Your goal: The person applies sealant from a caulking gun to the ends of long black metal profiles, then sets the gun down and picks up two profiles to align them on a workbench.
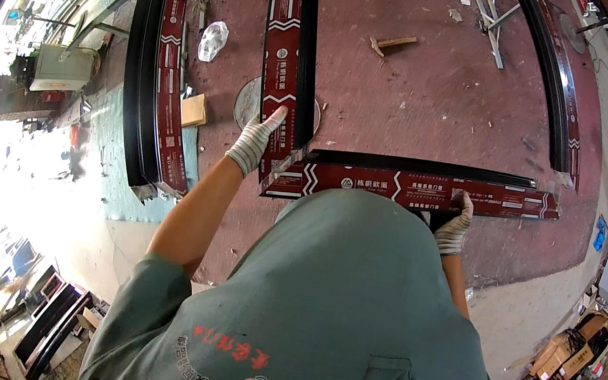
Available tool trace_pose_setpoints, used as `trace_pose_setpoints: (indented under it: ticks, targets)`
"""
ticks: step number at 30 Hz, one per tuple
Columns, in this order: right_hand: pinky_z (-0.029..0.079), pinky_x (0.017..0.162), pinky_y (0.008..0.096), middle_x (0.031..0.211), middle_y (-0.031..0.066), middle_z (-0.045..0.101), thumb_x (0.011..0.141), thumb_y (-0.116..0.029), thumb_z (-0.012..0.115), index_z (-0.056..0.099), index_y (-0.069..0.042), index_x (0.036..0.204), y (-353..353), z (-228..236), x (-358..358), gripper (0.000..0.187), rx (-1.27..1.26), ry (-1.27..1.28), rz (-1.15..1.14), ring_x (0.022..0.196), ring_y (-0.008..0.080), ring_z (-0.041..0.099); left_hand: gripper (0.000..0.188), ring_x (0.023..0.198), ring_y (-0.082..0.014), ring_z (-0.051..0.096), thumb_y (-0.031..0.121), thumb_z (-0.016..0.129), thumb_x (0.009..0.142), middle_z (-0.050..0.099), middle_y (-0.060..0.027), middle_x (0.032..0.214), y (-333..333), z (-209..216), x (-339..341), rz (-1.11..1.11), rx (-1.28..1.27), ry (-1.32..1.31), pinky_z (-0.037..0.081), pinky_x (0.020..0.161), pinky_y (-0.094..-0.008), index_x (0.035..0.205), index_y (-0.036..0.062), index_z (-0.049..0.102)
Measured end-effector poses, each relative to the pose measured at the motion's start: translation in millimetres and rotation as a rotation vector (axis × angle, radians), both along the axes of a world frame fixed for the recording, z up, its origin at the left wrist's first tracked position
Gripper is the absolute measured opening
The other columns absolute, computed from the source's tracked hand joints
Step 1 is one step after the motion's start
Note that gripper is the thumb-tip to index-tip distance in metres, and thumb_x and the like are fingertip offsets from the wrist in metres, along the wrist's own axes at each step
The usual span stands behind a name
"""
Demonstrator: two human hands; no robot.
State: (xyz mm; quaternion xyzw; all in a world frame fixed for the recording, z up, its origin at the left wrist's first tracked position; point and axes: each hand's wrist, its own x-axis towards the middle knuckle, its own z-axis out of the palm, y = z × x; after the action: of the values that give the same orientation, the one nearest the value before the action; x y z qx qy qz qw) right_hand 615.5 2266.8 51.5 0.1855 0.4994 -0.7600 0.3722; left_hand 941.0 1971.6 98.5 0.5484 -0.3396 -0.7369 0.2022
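Observation:
My left hand [253, 142], in a striped glove with bare fingertips, grips a long black frame profile [281, 51] covered in red printed film. Its thumb lies on the film near the profile's mitred end. My right hand [454, 228], gloved alike, is wrapped round the front edge of a shorter profile [377, 182] of the same kind, toward its right end. That one runs crosswise in front of my body. The mitred ends of both profiles come together in a corner; whether they are fastened I cannot tell. My shirt hides part of the shorter profile's front edge.
Another film-covered black profile [167, 73] lies to the left, and one more [552, 78] to the right. A hammer [392, 44], a crumpled clear plastic piece [213, 41] and a wooden block [193, 110] lie on the reddish surface [404, 110]. Boxes [562, 360] stand far right.

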Motion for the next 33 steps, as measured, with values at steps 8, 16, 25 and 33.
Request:
trace_pose_setpoints:
  ticks: [8, 16, 25, 33]
  targets:
    - [0.051, 0.091, 0.044, 0.111, 0.006, 0.063, 0.081, -0.04, 0.073, 0.059, -0.013, 0.121, -18.9, 22.2, -2.5, 0.05, 0.009, 0.037, 0.062, 0.102, 0.0249, 0.061, 0.05, 0.084, -0.0149, 0.07, 0.039, 0.075, 0.089, 0.069, -0.0021, 0.105, -0.2, -7.9, 4.9, -0.035, -0.036, 0.029, 0.061, 0.071, -0.0313, 0.126, 0.011, 0.058]
    - [0.05, 0.09, 0.04, 0.099, -0.0001, 0.064, 0.087, -0.036, 0.068, 0.065, -0.017, 0.1, -22.0, 41.1, 17.1, 0.023, 0.069, 0.041, -0.023, 0.093, 0.0195, 0.06, 0.047, 0.086, -0.0162, 0.07, 0.035, 0.074, 0.091, 0.069, -0.0024, 0.106, -2.1, 0.2, -1.0, -0.007, 0.015, 0.009, 0.062, 0.072, -0.0321, 0.129, 0.0123, 0.057]
    - [0.049, 0.088, 0.0409, 0.099, 0.0012, 0.063, 0.084, -0.036, 0.069, 0.065, -0.015, 0.104, -31.7, 37.1, -0.2, 0.029, 0.072, 0.048, 0.034, 0.093, 0.0207, 0.06, 0.046, 0.085, -0.0161, 0.07, 0.036, 0.074, 0.091, 0.069, -0.0023, 0.103, 5.7, 3.5, 0.6, -0.01, -0.007, 0.017, 0.061, 0.072, -0.032, 0.126, 0.0108, 0.058]
    - [0.052, 0.09, 0.0434, 0.105, 0.0041, 0.064, 0.083, -0.038, 0.068, 0.062, -0.013, 0.114, -16.4, 19.6, 7.5, 0.04, 0.014, 0.071, 0.004, 0.098, 0.0228, 0.062, 0.05, 0.085, -0.0156, 0.069, 0.036, 0.074, 0.09, 0.069, -0.0025, 0.106, -1.0, -5.5, -0.9, 0.013, -0.037, 0.017, 0.061, 0.073, -0.0318, 0.128, 0.009, 0.056]
